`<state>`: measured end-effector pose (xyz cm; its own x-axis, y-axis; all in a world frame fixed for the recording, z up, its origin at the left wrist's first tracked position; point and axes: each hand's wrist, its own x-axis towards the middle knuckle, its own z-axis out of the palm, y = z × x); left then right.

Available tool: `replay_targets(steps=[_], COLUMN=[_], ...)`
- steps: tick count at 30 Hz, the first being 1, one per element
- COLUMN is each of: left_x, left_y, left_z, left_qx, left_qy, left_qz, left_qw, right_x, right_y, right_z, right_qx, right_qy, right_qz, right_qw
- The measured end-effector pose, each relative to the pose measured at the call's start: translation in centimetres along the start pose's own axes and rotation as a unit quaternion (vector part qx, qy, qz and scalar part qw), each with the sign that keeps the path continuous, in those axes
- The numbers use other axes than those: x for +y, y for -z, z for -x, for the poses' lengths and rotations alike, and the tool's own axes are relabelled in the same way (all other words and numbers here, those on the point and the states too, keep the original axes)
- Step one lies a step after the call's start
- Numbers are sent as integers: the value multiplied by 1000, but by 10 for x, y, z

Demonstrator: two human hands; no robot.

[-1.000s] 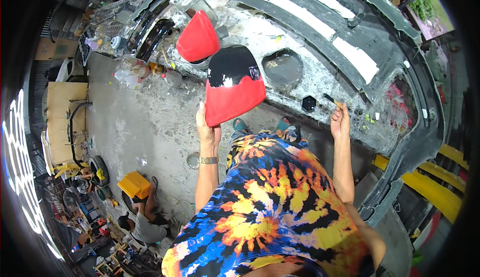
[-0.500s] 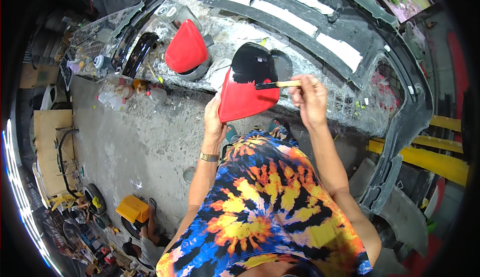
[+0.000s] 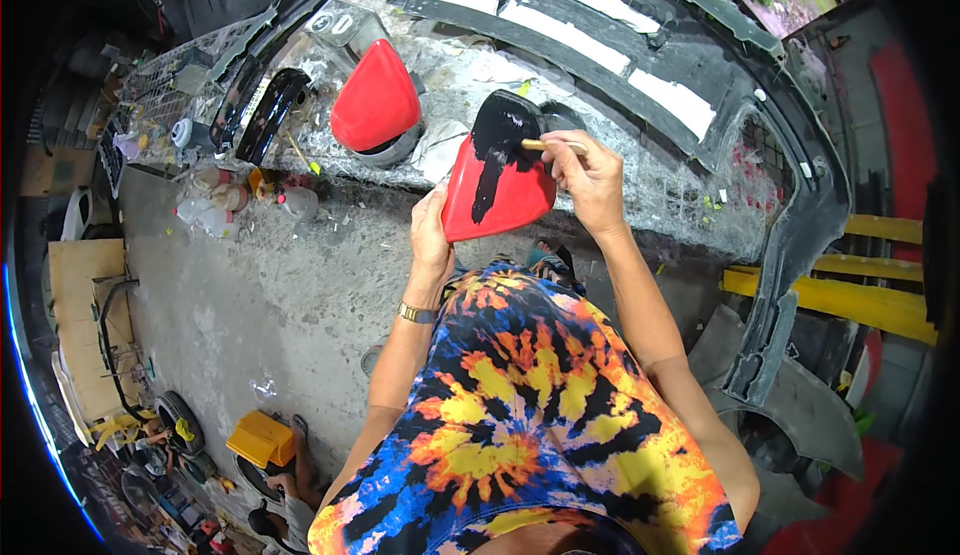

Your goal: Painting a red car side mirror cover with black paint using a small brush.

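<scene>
My left hand is closed on the lower left edge of a red, rounded teardrop-shaped piece, holding it up before me. Its upper part is coated in glossy black paint, and a black streak runs down over the red. In my right hand, a paintbrush is pinched by its light wooden handle. The bristles lie against the black area and cannot be made out from it. A second, all-red piece of like shape rests on a round dark container to the left.
A paint-stained worktable stands ahead, bearing a large dark bumper with white strips. A clear-sided can is behind the second red piece. Plastic bottles lie left. Another person sits by a yellow box, lower left.
My right hand has moved up and left with the brush. A black streak now runs down the red surface, and the piece has tilted slightly.
</scene>
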<state>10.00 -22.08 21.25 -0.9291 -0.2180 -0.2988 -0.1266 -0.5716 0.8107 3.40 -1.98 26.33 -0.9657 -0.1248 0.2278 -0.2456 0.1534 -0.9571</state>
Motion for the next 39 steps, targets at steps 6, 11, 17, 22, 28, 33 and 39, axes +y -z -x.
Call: replay_targets(steps=[6, 11, 17, 22, 28, 33, 39], left_x=[6, 5, 1, 2, -4, -4, -3], left_y=[-2, 3, 8, 9, 19, 17, 23], left_z=[-1, 3, 3, 7, 9, 11, 7], left_qx=[-10, -32, -37, -28, -29, -35, 43], left_qy=[-15, -13, -28, -49, -39, -34, 11], left_qz=[-10, -38, -43, -60, -81, -45, 51], left_qw=[1000, 999, 998, 997, 996, 998, 998], right_x=[-32, -13, -16, -32, -9, -18, -27], right_y=[-19, -14, -18, -26, -17, -26, -4], right_z=[40, 14, 11, 45, -1, 14, 56], right_qx=[-97, -74, -4, -141, -44, -34, -70], right_qy=[78, -18, 138, 83, -52, 243, 84], right_qz=[27, -47, 122, 11, -103, 91, -18], right_qw=[992, 996, 983, 986, 992, 965, 994])
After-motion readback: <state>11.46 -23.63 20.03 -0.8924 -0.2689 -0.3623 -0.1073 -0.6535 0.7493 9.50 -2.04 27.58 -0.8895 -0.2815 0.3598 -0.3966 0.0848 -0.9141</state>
